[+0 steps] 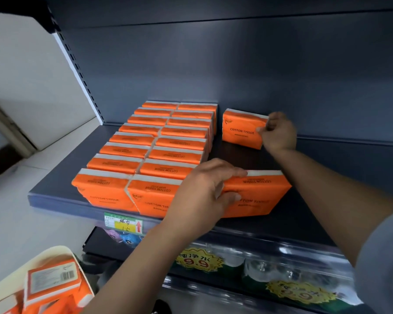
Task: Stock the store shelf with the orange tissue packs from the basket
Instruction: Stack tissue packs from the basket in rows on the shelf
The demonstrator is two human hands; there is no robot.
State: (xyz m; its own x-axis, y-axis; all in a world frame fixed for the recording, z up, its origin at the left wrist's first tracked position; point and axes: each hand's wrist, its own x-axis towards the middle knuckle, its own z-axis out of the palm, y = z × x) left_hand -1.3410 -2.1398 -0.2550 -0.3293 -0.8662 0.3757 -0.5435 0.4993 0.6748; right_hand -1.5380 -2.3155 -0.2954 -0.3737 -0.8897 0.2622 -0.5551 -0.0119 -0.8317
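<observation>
Two rows of orange tissue packs [145,152] stand on the dark shelf [304,207], running from its front edge to the back panel. My left hand [204,196] grips the left end of one orange pack [259,193] at the shelf front, to the right of the rows. My right hand [279,132] holds the right edge of another pack [242,129], upright near the back of the shelf. The cream basket [55,254] at the bottom left holds several more orange packs [52,282].
A yellow and green price tag [125,223] hangs on the shelf edge. Below it, a lower shelf carries bottled water packs [270,268] with yellow 9.9 stickers. A white wall and pale floor lie to the left of the perforated shelf upright [77,71].
</observation>
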